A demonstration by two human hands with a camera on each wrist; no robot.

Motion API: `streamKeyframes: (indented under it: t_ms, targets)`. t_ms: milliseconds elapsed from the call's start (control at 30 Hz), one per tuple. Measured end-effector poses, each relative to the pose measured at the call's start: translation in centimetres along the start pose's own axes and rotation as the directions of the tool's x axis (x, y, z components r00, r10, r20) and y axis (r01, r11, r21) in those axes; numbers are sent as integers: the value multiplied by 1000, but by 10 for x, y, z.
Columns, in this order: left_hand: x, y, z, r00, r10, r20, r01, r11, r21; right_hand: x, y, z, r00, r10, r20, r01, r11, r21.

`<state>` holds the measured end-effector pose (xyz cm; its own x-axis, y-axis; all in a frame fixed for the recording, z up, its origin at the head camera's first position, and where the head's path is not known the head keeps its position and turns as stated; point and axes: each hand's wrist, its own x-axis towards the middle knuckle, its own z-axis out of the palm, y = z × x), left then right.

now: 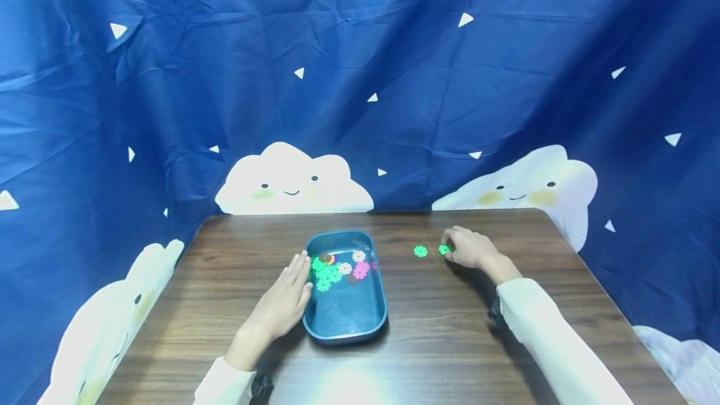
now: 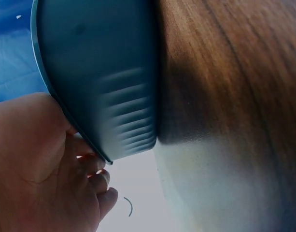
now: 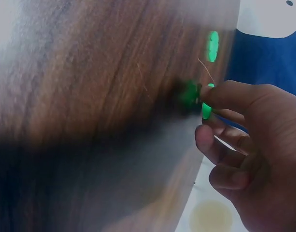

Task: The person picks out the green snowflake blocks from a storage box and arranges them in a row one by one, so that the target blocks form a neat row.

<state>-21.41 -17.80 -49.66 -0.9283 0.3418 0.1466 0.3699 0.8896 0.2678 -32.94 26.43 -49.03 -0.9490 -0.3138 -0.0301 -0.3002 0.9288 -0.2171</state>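
At the left of the dark wood-grain counter (image 1: pixel 450 330), the left hand (image 1: pixel 281 305) lies with its fingers straight and together, flat along the left wall of the blue oblong plastic tray (image 1: pixel 343 324); the left wrist view shows the palm (image 2: pixel 36 164) pressed against the tray's outer wall (image 2: pixel 104 87). The tray sits near the middle of the counter, and its far half holds a heap of small flower-shaped plastic discs (image 1: pixel 337 267), mostly green with a few pink, white and one darker; its near half shows bare bottom.

To the right of the tray, a single green flower-shaped disc (image 1: pixel 420 251) lies flat on the wood, apart from the tray and just left of the right hand. The right hand (image 1: pixel 469 249) rests at the far right of the counter, its fingers (image 3: pixel 225 96) curled and pinching a second green flower-shaped disc (image 1: pixel 444 249) at the counter surface; the right wrist view shows this disc (image 3: pixel 205 108) gripped at the fingertips, with the loose one (image 3: pixel 213 46) lying farther off. Behind the counter hangs a dark blue cloth with white clouds and triangles (image 1: pixel 394 80).
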Motion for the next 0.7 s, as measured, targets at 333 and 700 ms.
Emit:
streamKeyframes:
  t_ms: [333,700]
  targets:
    - [1,0,1,1000,7,-7,-7,1000,1,3,-4,7,1000,5,-15,-5,1000,-4]
    - [0,-1,2,1000,0,-10,0,1000,-2,4,-5,10,1000,13,-3,-13,1000,-9]
